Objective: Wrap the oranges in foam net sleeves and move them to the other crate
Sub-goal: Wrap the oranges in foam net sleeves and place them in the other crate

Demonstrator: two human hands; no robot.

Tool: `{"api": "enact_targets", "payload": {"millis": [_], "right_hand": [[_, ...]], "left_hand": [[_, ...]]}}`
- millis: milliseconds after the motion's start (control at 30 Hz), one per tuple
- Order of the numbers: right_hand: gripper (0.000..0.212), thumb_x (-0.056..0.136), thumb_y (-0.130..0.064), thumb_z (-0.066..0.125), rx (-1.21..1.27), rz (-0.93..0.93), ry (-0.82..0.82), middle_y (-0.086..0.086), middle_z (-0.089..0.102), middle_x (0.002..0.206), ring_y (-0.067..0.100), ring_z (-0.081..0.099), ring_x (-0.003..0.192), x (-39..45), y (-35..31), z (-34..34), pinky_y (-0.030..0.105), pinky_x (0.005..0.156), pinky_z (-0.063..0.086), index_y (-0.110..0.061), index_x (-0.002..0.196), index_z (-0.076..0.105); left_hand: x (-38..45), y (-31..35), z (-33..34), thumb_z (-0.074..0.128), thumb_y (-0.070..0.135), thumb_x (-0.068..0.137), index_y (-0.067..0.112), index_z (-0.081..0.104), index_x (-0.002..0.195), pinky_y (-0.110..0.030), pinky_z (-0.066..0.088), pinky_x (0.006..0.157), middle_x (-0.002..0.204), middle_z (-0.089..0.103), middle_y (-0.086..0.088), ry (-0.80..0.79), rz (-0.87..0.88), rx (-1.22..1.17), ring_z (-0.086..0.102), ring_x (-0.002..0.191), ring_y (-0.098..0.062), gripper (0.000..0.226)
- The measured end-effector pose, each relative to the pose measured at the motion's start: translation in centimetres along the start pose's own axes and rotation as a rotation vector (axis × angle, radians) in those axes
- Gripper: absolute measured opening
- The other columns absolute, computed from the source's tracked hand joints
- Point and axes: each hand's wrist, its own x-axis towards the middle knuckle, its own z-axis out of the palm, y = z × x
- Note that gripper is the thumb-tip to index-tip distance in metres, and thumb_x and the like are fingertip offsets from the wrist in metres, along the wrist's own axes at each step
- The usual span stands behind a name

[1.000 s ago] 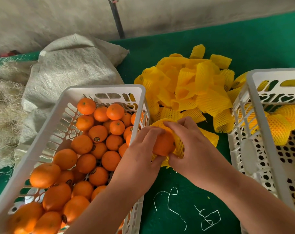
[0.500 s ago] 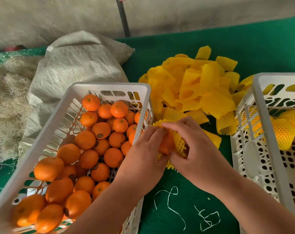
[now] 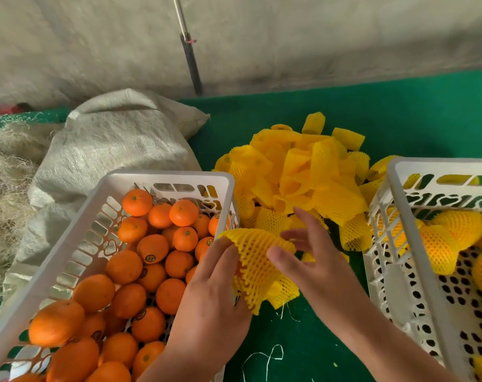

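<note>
Left hand [image 3: 215, 293] grip clamped on netted orange [image 3: 257, 268] just right of left crate [image 3: 162, 179]; right hand [image 3: 308, 260] fingers apart, thumb touching net. Two crates; right crate [image 3: 408, 232] holds several wrapped oranges [image 3: 441, 244].

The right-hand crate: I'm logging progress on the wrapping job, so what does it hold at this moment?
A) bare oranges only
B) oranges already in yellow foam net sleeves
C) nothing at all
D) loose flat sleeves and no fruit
B: the right-hand crate holds rounded bundles in yellow foam net sleeves, while the bare oranges all lie in the left crate.
</note>
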Motion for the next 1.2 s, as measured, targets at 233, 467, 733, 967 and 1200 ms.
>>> {"api": "enact_targets", "payload": {"millis": [233,467,733,967,1200], "right_hand": [[0.104,0.059,-0.065,0.092,0.117,0.007,-0.264,-0.023,0.06,0.129,0.007,0.066,0.119,-0.3,0.5,1.3,0.032,0.088,0.062,-0.065,0.143,0.031],[0.102,0.066,-0.042,0.099,0.124,-0.048,-0.314,-0.021,0.058,0.13,0.014,0.068,0.116,0.3,0.6,0.8,0.035,0.082,0.064,-0.055,0.148,0.04],[0.076,0.065,-0.052,0.094,0.381,0.141,-0.287,0.0,0.071,0.121,0.022,0.073,0.104,1.0,0.8,0.2,0.035,0.081,0.057,-0.049,0.132,0.059],[0.068,0.087,-0.053,0.076,0.684,0.247,-0.387,0.021,0.068,0.128,0.035,0.07,0.103,1.2,0.6,-0.8,0.044,0.091,0.055,-0.022,0.144,0.057],[0.053,0.095,-0.063,0.062,0.575,0.288,-0.551,0.011,0.072,0.123,0.032,0.07,0.107,0.8,1.2,-0.1,0.048,0.094,0.053,-0.026,0.132,0.067]], "left_hand": [[-0.3,-0.5,-0.1,0.086,-0.001,0.07,0.028,0.046,0.123,-0.008,0.051,0.076,0.134,0.035,0.039,0.057,0.04,0.04,0.048,0.11,0.006,0.072],[-0.6,-1.0,0.1,0.086,0.007,0.077,0.053,0.029,0.133,-0.012,0.046,0.087,0.136,0.031,0.05,0.026,0.035,-0.011,0.045,0.12,0.003,0.093],[-0.5,-1.0,-0.4,0.062,0.022,0.097,0.034,0.05,0.142,-0.022,0.056,0.093,0.146,0.05,0.016,0.182,0.144,-0.145,0.053,0.136,-0.012,0.048],[-0.4,-0.4,-0.9,0.056,0.071,0.093,0.037,0.023,0.158,-0.038,0.044,0.108,0.163,0.029,0.015,0.09,0.006,-0.229,0.038,0.148,-0.012,0.08],[-0.2,-0.6,-0.4,0.061,0.081,0.083,0.051,-0.003,0.16,-0.012,0.053,0.082,0.157,0.043,0.023,-0.109,-0.064,-0.18,0.063,0.109,0.007,0.104]]}}
